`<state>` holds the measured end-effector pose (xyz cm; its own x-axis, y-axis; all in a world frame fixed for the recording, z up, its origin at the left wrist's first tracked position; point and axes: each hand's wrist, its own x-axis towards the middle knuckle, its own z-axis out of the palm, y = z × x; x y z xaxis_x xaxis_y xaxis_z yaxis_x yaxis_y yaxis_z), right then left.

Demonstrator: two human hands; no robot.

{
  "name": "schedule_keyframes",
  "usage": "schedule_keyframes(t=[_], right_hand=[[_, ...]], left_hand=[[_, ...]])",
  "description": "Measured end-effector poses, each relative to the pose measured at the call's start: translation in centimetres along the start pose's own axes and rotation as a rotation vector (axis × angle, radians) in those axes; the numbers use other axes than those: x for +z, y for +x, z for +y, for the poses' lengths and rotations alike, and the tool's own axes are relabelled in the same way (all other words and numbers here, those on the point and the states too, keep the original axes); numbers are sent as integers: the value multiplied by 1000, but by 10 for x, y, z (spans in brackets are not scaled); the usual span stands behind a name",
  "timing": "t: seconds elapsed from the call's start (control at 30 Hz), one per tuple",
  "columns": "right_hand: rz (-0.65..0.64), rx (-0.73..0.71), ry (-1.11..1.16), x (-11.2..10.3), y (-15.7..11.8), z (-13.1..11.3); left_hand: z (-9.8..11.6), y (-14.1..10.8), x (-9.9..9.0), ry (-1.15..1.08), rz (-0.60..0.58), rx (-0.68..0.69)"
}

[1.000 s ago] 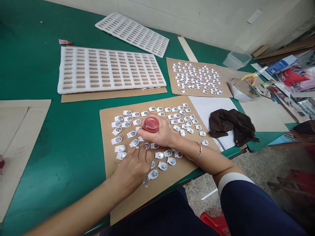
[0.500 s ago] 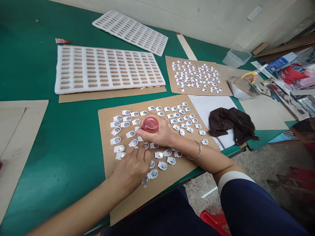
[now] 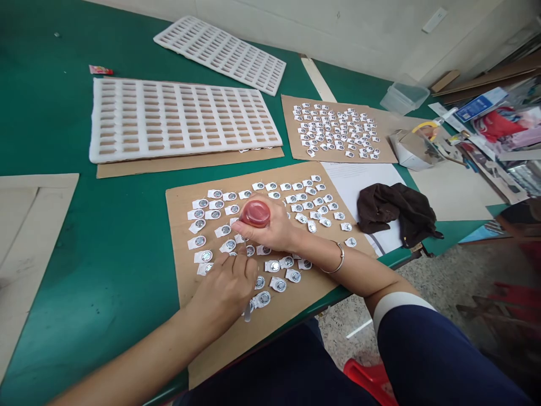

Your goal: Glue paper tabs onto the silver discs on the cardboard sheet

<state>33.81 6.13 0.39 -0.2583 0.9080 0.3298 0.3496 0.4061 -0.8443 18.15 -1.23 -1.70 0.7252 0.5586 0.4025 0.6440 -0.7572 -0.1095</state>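
Green table (image 3: 127, 225), pale wall (image 3: 316, 28) behind; over near cardboard (image 3: 253, 352), a red handle (image 3: 257, 213) is gripped by the right hand (image 3: 276, 230); left hand (image 3: 228, 286) curled nearer, its hold hidden.

Legible text: none; no word, brand or number can be made out.
Paper sheet (image 3: 342, 183), right of the near cardboard (image 3: 220, 361): dark heading-like line at the far edge, faint lines nearer; too small to read.
Blue box (image 3: 479, 106), far right: pale print, illegible.
Red packet (image 3: 101, 70), far left: coloured print, blurred.
Small white pieces (image 3: 262, 299), near cardboard: dark marks on round faces, undecipherable.
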Motion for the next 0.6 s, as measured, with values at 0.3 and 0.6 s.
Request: schedule_keyframes(t=[0.3,0.6], right_hand=[[15,-16,15,0,-2,-1],[26,-4,4,0,-1,2]], left_hand=[[-1,-3,1,-49,-24,-11],[-1,-3,3,-89,-19,-17]])
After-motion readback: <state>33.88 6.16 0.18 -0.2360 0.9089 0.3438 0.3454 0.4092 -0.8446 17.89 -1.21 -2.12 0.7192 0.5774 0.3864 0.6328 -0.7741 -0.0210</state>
